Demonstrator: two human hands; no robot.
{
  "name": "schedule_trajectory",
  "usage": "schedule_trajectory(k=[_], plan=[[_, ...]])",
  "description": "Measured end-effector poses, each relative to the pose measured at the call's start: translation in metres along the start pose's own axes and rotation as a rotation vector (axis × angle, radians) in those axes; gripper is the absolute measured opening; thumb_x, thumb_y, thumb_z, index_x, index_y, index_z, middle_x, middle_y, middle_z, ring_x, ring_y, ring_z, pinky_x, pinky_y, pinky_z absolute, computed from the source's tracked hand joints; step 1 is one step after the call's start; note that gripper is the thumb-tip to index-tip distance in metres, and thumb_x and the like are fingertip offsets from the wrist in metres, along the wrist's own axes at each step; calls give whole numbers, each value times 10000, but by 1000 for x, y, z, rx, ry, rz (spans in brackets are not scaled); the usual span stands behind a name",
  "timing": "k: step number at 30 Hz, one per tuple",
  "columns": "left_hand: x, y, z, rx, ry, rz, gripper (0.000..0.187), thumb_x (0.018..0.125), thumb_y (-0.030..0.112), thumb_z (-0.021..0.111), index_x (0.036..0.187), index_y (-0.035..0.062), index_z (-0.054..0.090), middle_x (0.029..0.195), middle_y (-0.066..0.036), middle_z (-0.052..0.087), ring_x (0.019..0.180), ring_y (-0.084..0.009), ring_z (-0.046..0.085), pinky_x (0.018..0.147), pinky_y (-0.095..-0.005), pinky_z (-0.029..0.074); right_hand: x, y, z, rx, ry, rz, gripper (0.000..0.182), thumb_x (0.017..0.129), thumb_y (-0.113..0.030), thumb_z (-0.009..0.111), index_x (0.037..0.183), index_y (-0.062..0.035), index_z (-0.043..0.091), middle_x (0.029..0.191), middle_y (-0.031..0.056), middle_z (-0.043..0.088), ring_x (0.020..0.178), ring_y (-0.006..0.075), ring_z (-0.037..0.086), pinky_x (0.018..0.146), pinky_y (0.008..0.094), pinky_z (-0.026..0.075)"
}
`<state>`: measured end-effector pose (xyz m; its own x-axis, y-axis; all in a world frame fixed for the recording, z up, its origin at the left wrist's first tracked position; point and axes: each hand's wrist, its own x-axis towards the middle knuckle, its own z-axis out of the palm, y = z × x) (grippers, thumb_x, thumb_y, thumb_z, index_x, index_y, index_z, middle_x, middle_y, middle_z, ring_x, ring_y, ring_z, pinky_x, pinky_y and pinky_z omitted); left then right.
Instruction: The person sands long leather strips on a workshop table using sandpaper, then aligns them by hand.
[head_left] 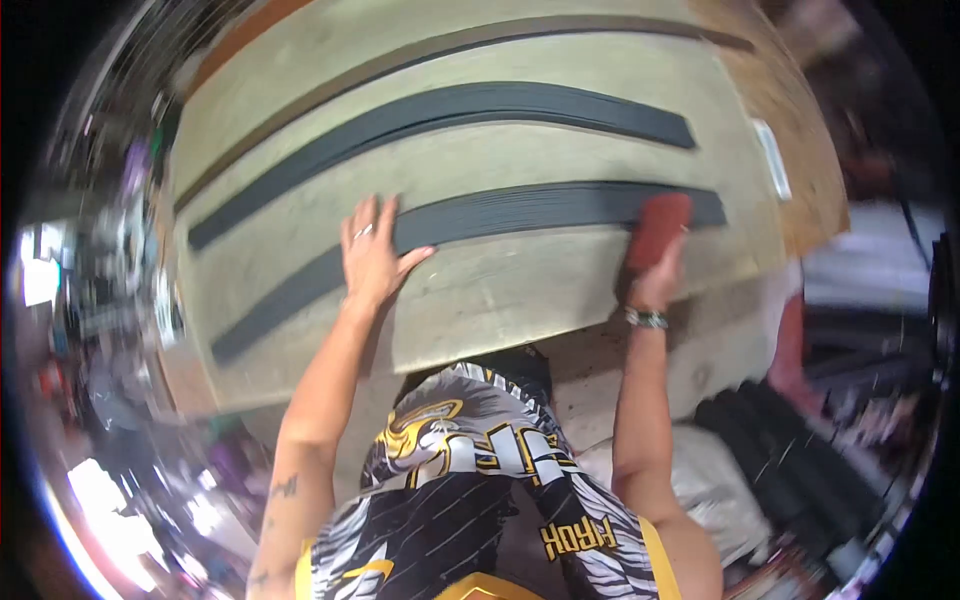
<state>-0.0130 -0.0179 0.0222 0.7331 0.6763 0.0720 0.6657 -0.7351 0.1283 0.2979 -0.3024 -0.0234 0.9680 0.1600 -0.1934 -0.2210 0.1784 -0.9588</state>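
The person's shirt [480, 490] carries the only lettering. Seen upside down from the head camera, large gold-edged white letters run across its middle beside an eagle head, too warped to read. Below them, toward the right arm, a small yellow word looks like "KROK".

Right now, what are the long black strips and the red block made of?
The long black strips look like matte rubber or foam: dull, bending in curves, no shine. The red block under the right hand seems a grainy sanding block, though blur leaves that open. The left hand presses flat on the pale, wood-like board.
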Motion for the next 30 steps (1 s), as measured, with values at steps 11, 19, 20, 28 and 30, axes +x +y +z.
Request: schedule_trajectory(k=[11,19,20,28,30], plan=[[-160,-226,-33,192,-21,-363,1085,830,711,732,1671,157,329,1727,-161,298,1606,-369,249,1291,-577,224,127,-15,-35,-1659,-174,-774,541,1147,-365,419,1632,-128,425,1703,133,389,1588,377,315,1233,662,269],[-220,-325,-28,200,165,-281,993,819,687,753,1580,119,462,1553,-141,516,1488,-332,428,1265,-553,269,-191,75,224,-1346,-648,-1017,458,1052,-298,559,1478,-128,567,1475,163,572,1448,408,464,1230,637,298],[-218,-325,-28,192,194,-293,972,811,683,759,1555,117,497,1515,-131,552,1459,-327,463,1258,-546,282,-240,105,258,-1215,-786,-1148,495,1002,-244,642,1470,-102,567,1523,166,552,1417,412,505,1157,672,357],[-219,-330,-25,142,280,-272,910,769,705,783,1440,115,610,1397,-107,633,1351,-304,556,1227,-519,331,-395,140,346,-978,-1361,-1036,567,985,-165,600,1535,-67,509,1629,159,464,1553,327,364,1290,540,248],[-218,-329,-27,109,253,-301,904,766,688,801,1442,120,604,1406,-110,631,1357,-308,554,1235,-518,325,-310,126,289,-1113,-1068,-1199,497,1000,-150,599,1492,-101,558,1499,186,577,1426,393,503,1203,592,356]])
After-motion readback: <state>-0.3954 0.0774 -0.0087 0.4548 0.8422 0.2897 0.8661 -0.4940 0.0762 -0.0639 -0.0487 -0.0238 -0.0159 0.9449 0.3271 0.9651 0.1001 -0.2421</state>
